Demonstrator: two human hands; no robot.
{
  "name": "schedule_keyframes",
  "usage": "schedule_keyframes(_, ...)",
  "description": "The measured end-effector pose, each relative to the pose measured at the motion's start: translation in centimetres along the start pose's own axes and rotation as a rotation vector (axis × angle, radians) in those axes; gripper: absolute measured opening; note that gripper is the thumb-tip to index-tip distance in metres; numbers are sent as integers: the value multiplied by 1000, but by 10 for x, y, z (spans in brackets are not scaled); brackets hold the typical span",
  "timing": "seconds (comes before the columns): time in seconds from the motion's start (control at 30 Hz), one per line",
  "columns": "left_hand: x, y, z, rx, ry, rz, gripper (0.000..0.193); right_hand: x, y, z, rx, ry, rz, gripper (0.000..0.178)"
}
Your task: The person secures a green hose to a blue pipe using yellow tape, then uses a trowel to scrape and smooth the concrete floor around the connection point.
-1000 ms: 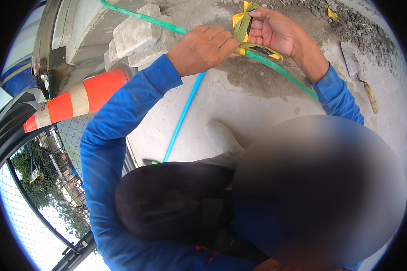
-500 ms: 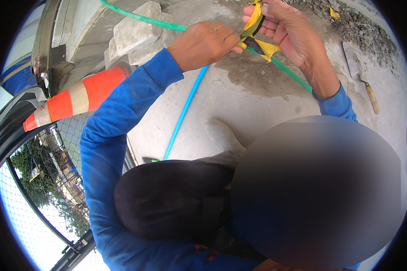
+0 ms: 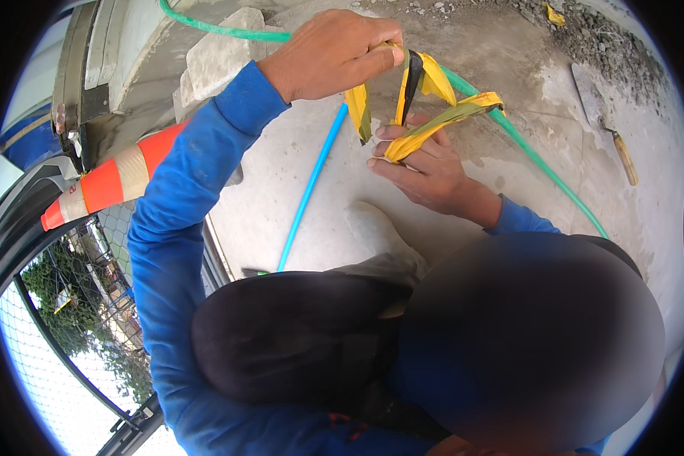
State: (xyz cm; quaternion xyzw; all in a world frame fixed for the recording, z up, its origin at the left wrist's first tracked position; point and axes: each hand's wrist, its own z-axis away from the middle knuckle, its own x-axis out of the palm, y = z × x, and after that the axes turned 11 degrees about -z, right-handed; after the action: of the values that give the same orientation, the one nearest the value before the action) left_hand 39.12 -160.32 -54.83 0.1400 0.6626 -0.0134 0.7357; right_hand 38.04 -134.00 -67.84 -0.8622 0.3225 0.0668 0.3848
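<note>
My left hand [image 3: 330,55], closed, pinches a strip of yellow-and-black tape [image 3: 435,77] with thumb and fingers. Lower and to the right, my right hand [image 3: 433,173] has a folded length of the same tape running through its bent fingers. Part of the tape loops out to the right, and a loose end hangs below my left hand. A green hose [image 3: 543,161] runs behind the tape and touches its loop. Behind my left hand, part of the hose is hidden.
A blue pipe [image 3: 311,186] lies on the concrete floor [image 3: 270,178]. An orange-and-white traffic cone [image 3: 102,185] lies at the left, near pale blocks [image 3: 220,53]. A trowel [image 3: 623,158] rests at the right beside rubble [image 3: 623,68]. A large blurred shape covers the lower right.
My right hand has come down toward me, drawing the tape out into longer strips. My left hand has moved slightly up and left, still gripping tape. The green hose now shows farther right.
</note>
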Motion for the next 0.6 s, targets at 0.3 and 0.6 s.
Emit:
schedule_keyframes(0.3,-11,14,-10,111,163,-178,41,87,25,61,360,-303,439,44)
schedule_keyframes(0.6,15,12,11,125,279,-359,39,-28,-21,31,620,-1131,-691,30)
